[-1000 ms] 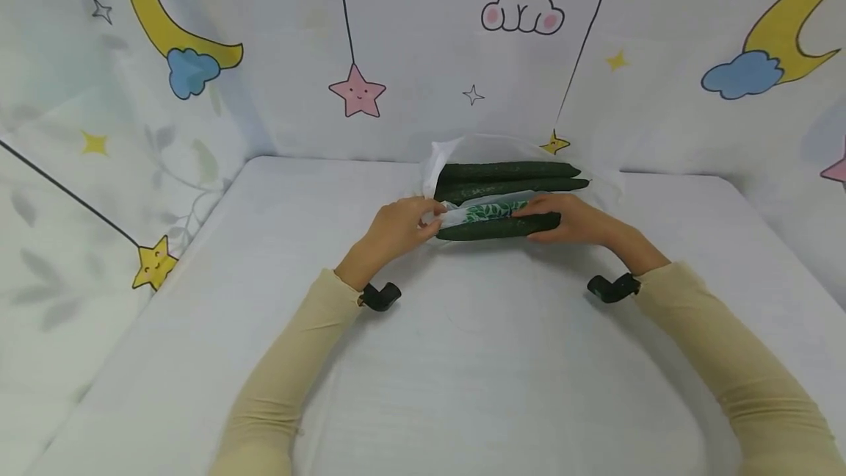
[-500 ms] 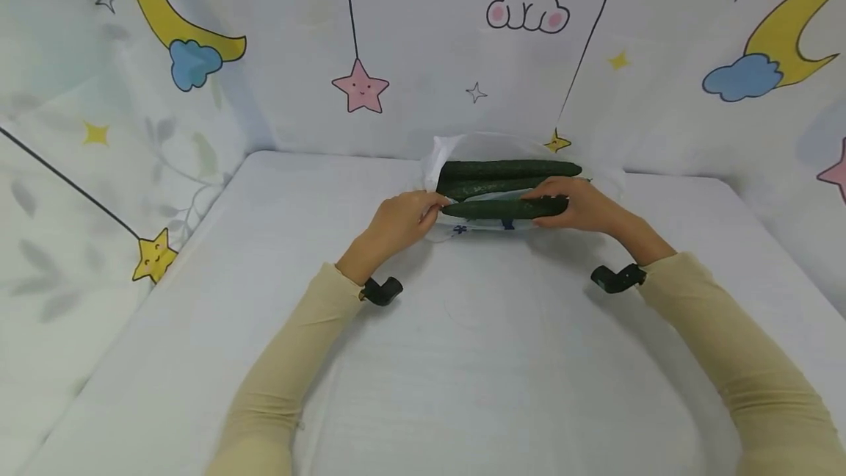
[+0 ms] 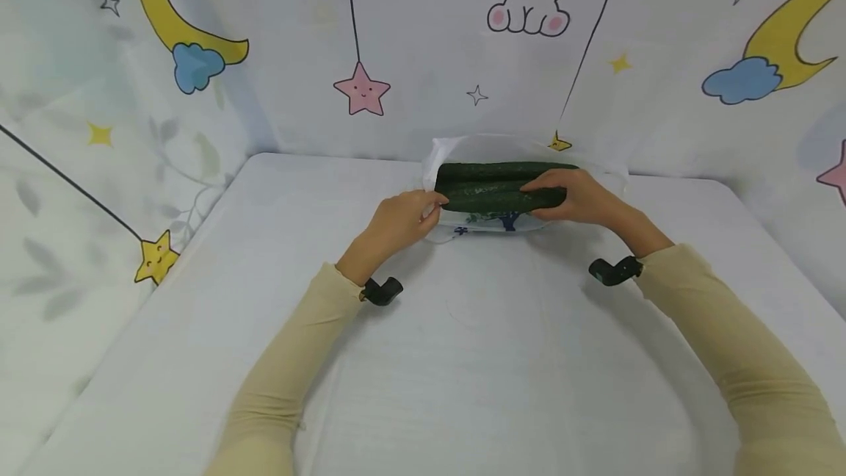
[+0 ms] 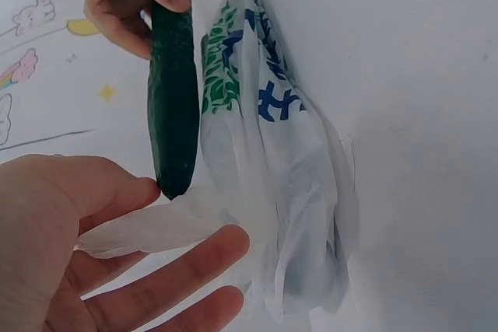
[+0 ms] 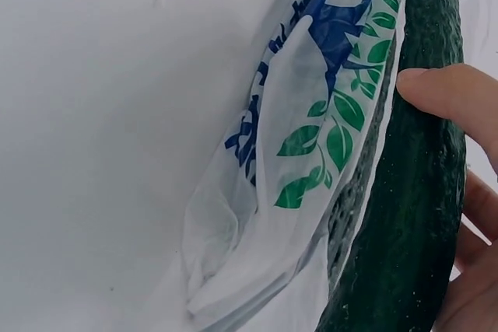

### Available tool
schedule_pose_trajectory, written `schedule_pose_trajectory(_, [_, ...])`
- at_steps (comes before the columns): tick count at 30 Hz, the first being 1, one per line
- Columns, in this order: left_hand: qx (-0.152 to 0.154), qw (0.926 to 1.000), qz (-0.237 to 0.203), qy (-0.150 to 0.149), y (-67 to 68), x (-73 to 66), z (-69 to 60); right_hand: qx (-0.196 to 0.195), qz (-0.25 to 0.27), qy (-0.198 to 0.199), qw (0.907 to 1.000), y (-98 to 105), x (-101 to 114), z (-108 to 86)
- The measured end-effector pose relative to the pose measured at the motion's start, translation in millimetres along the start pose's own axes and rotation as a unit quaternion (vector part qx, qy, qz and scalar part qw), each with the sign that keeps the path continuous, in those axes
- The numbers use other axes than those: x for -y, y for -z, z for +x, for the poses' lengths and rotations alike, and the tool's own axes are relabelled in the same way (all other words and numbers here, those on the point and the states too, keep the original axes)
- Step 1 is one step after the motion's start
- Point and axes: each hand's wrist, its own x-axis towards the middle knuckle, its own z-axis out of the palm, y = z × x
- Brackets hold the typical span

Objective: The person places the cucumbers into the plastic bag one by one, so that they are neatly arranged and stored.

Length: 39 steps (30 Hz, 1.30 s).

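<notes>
My right hand (image 3: 581,200) grips a long dark-green cucumber (image 3: 489,203) near its right end, thumb on the near side. The cucumber lies level over a white plastic bag (image 4: 299,176) printed with green leaves and blue marks. With its thumb and fingers, my left hand (image 3: 403,222) pinches the bag's film at the open left end; in the left wrist view its thumb tip is beside the cucumber's end. Farther back, more cucumbers (image 3: 496,170) lie inside the bag, partly covered. In the right wrist view, another cucumber shows dimly through the film beneath the held one.
A white-covered table (image 3: 436,358) spreads out in front of the bag. Behind it stands a fabric backdrop (image 3: 423,42) with moons, stars and a bear. Black cameras (image 3: 382,291) are strapped to both wrists.
My right hand has lifted the front cucumber and carried it back over the bag's near side, against the others. The printed bag front now shows below it. My left hand stays at the bag's left end.
</notes>
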Motion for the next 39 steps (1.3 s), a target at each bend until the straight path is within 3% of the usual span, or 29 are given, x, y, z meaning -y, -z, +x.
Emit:
schedule_pose_trajectory(8, [-0.008, 0.9999, 0.005, -0.007, 0.9, 1.9, -1.4, -0.012, 0.001, 0.0, 0.9999, 1, -2, 10.4])
schedule_pose_trajectory(19, [0.004, 1.0, -0.004, -0.004, -0.3, 2.0, -1.3, 0.017, 0.007, -0.077, 0.9968, -4, 3, 28.1])
schedule_pose_trajectory(30, [0.01, 0.9999, -0.003, -0.009, -3.5, 1.0, -1.1, 0.036, -0.005, -0.117, 0.9925, -11, 1, 44.6])
schedule_pose_trajectory(39, [0.01, 0.9999, -0.002, -0.014, -1.7, 0.3, -1.1, 0.038, -0.008, -0.104, 0.9938, -13, 2, 59.9])
